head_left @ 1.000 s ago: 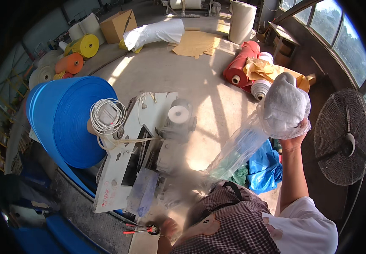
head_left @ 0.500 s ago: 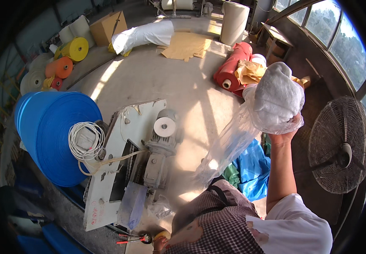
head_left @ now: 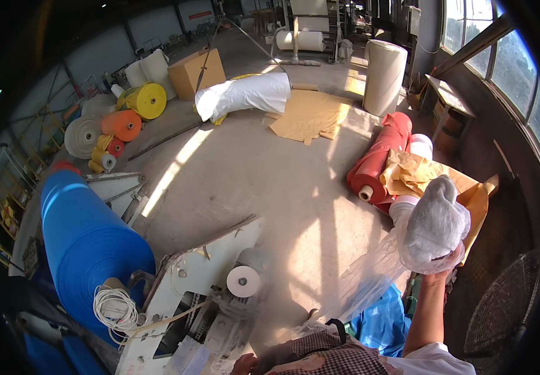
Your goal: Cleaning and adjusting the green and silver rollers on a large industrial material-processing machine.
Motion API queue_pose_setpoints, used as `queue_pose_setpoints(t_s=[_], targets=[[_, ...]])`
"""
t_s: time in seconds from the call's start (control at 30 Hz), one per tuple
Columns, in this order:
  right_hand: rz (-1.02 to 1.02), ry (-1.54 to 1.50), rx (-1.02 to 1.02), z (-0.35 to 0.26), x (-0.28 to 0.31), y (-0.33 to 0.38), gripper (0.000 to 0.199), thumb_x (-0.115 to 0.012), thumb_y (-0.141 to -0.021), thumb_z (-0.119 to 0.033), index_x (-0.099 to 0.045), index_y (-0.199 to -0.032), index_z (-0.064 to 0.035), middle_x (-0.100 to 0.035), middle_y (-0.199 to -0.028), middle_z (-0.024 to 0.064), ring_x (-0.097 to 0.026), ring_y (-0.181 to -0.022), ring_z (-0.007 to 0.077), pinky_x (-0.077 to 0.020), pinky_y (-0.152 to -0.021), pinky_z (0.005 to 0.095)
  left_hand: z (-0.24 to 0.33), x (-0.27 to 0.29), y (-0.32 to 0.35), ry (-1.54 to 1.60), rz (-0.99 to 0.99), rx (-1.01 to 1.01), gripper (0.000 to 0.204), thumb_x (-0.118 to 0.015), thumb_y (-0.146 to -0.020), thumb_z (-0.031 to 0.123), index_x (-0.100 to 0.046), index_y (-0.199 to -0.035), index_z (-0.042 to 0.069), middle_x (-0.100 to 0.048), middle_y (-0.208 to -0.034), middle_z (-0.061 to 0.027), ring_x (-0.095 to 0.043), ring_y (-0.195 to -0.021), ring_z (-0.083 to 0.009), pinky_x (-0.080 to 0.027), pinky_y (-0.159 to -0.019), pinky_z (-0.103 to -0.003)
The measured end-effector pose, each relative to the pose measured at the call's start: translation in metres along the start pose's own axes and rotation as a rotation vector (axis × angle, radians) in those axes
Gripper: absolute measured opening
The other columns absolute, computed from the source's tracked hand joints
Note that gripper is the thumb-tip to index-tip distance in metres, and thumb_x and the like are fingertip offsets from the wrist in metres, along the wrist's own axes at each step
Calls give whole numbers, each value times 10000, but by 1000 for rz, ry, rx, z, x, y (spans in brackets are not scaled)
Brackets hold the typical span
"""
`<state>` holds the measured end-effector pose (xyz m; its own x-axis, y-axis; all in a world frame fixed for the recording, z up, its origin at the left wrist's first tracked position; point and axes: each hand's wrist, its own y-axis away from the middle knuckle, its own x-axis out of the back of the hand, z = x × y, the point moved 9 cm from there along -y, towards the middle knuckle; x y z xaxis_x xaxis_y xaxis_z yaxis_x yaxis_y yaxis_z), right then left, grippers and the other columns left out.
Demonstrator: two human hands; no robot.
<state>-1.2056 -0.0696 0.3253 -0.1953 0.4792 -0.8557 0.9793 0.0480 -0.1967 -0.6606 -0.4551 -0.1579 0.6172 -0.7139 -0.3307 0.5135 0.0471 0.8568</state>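
My right hand [head_left: 443, 263] is closed at the lower side of a greyish-white cloth bundle [head_left: 434, 225], raised at arm's length on the right. Its fingers grip the clear plastic bag [head_left: 370, 275] wrapped about the bundle's base. From there the loose plastic trails down to the left, toward my checked apron [head_left: 338, 361]. Only a little of my left hand [head_left: 245, 364] shows at the lower edge, beside the apron; what it does with its fingers is hidden.
A machine frame with a motor [head_left: 229, 312] stands left of me, beside a big blue roll [head_left: 95, 250] and coiled white cord [head_left: 115, 310]. A red roll [head_left: 382, 159] and brown paper [head_left: 407, 172] lie ahead right. A caged fan [head_left: 510, 306] and blue sheeting [head_left: 382, 322] are nearer.
The view has tilted up, so the far hall shows more and nearby things sit lower. My right hand still holds the bagged bundle, now lower in the picture and slightly further right.
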Motion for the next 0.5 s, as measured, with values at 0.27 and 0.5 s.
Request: queue_pose_setpoints(t_s=[0.27, 0.5], targets=[[-74, -82, 11, -35, 13, -139, 650, -611, -805, -284, -365, -1368, -72, -411, -1382, 144, -382, -1278, 333, -333, -1055, 520, 207, -217, 27, -716, 229, -323, 494, -677, -801, 281, -554, -1203, 21, -588, -1205, -125, -568, -1081, -213, -458, -898, -319], [-888, 238, 275, -1, -159, -182, 810, -695, -714, -169, -300, -1412, -58, -333, -1440, 181, -306, -1331, 373, -261, -1084, 567, 168, -171, -48, -777, 192, 169, 331, -538, -879, 396, -635, -1067, 141, -595, -1136, -34, -573, -929, -191, -461, -880, -390]])
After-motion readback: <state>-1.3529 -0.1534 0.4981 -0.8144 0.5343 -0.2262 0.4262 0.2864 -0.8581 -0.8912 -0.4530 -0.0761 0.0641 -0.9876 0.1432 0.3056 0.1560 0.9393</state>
